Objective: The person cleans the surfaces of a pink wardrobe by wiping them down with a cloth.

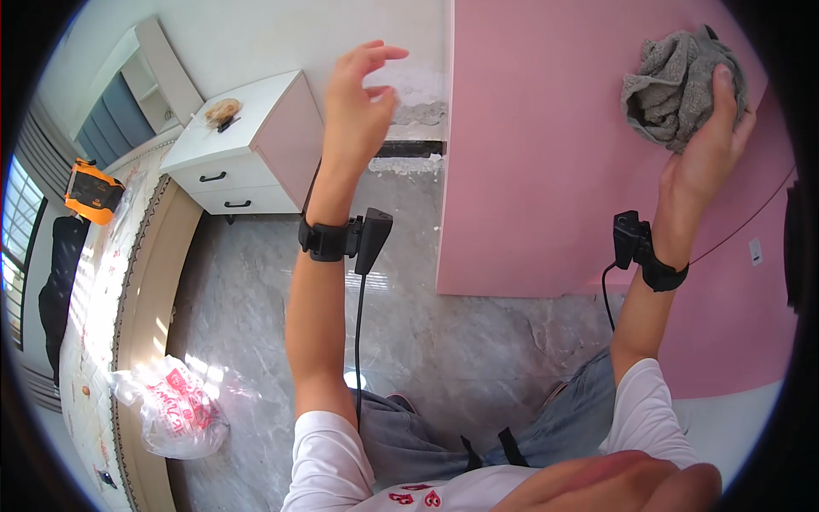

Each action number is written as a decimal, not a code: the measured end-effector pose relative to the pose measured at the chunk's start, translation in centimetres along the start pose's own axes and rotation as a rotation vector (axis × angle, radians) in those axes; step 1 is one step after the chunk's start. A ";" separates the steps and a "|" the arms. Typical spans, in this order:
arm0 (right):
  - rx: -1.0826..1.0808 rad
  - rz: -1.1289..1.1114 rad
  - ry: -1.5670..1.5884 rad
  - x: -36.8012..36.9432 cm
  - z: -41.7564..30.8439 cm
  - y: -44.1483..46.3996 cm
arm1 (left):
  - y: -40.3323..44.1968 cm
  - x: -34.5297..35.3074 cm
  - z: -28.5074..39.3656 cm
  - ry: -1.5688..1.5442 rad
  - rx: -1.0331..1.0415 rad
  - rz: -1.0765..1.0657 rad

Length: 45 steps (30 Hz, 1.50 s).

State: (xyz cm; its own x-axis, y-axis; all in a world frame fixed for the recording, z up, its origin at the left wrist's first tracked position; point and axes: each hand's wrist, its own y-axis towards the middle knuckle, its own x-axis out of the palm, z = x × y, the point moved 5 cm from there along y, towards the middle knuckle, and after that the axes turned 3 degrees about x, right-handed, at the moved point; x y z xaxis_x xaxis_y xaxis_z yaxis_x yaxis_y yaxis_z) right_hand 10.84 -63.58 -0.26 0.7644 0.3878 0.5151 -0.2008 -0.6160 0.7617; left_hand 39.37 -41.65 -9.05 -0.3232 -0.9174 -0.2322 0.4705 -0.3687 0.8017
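Observation:
A crumpled grey cloth [674, 90] is in my right hand [712, 145] at the upper right, up against the pink panel [529, 154]. My thumb lies over the cloth's edge, and the other fingers are partly behind it. My left hand [363, 98] is raised at the upper centre, left of the panel and in front of the white wall [392, 34]. Its fingers are bent and apart, with nothing between them. Each wrist wears a black strap with a small device and a cable.
A white two-drawer cabinet [247, 154] stands at the upper left, beside a mirror [128, 111]. Along the left is a bed [102, 282] with an orange-and-black object [94, 192]. A plastic bag [183, 410] with red print lies at the lower left, above the grey floor [256, 324].

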 end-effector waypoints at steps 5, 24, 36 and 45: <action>0.006 -0.007 0.001 0.2 -0.1 -0.3 | -0.3 0.5 -1.3 -0.207 -0.256 -0.068; 0.041 -0.034 -0.063 0.2 0.4 -0.4 | 0.1 0.8 -0.1 0.045 -0.126 -0.193; 0.040 -0.046 0.007 0.6 0.3 -0.9 | 0.3 2.2 4.8 -1.110 -0.262 -0.165; 0.033 -0.031 -0.013 0.7 0.2 -0.9 | 1.1 -2.8 3.9 -0.896 -0.184 -0.023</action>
State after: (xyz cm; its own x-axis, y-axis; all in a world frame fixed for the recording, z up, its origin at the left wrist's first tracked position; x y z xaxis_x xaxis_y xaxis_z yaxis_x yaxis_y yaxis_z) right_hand 11.69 -62.88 -0.71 0.7778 0.3982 0.4863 -0.1568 -0.6264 0.7636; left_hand 37.64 -38.88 -5.33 -0.8145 -0.4781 0.3286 0.5543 -0.4742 0.6840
